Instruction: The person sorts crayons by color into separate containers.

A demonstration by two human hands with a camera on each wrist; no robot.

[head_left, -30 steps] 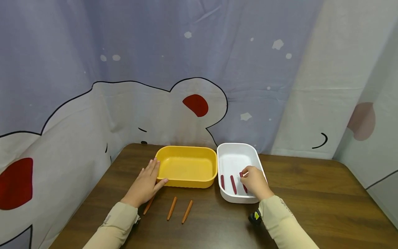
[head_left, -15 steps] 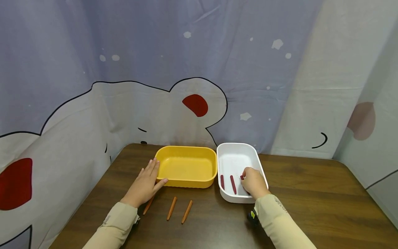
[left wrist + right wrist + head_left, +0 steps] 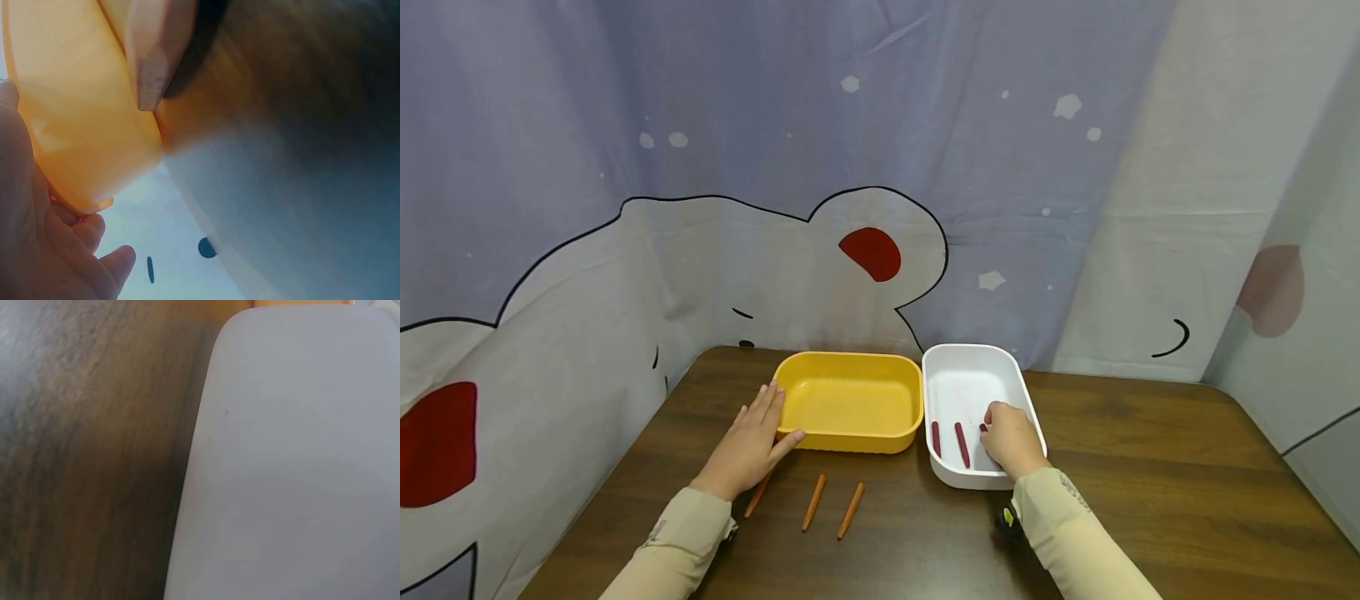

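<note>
My left hand (image 3: 745, 450) lies with fingers extended against the left end of a yellow tray (image 3: 850, 443). In the left wrist view the fingers (image 3: 87, 231) touch the tray's rim, and an orange-brown crayon (image 3: 161, 56) is beside its wall. My right hand (image 3: 1013, 442) reaches into a white tray (image 3: 966, 387), fingers curled over a dark red crayon (image 3: 983, 427); only that crayon's far end shows. Two more dark red crayons, one at the tray's left side (image 3: 936, 438) and one in the middle (image 3: 962, 444), lie in it. The right wrist view shows only the tray's outer wall (image 3: 287, 456) and tabletop.
Three orange-brown crayons lie on the wooden table (image 3: 1135, 467) before the yellow tray: a left crayon (image 3: 758, 495) partly under my left hand, a middle crayon (image 3: 813, 502) and a right crayon (image 3: 851, 511). A printed curtain (image 3: 775, 250) hangs behind the table.
My right hand has shifted slightly and lowered over the third dark red crayon, covering most of it. The left hand and both trays stay where they were.
</note>
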